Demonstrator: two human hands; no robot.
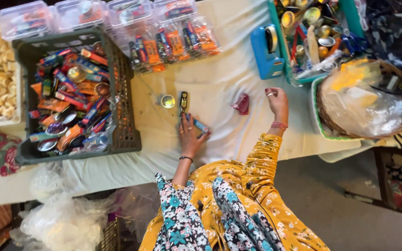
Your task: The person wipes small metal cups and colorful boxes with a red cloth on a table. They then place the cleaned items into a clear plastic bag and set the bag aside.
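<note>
My left hand [189, 137] lies flat on the pale cloth, fingers spread over a small blue tube-shaped packet [200, 125]. Just beyond its fingertips stand a dark slim packet [183, 101] and a small round gold tin [167, 101]. My right hand [277, 101] hovers further right with fingers curled loosely and nothing visible in it. A small crumpled red wrapper [242, 103] lies on the cloth between the hands, nearer the right one. Yellow patterned sleeves and a floral scarf cover the lower middle.
A dark plastic crate [126, 116] of colourful packets and tins sits left. Clear lidded boxes [24, 18] and bagged packets [173, 42] line the far edge. A blue dispenser [266, 49], a teal tray [298, 76] and a wicker basket [396, 118] stand right.
</note>
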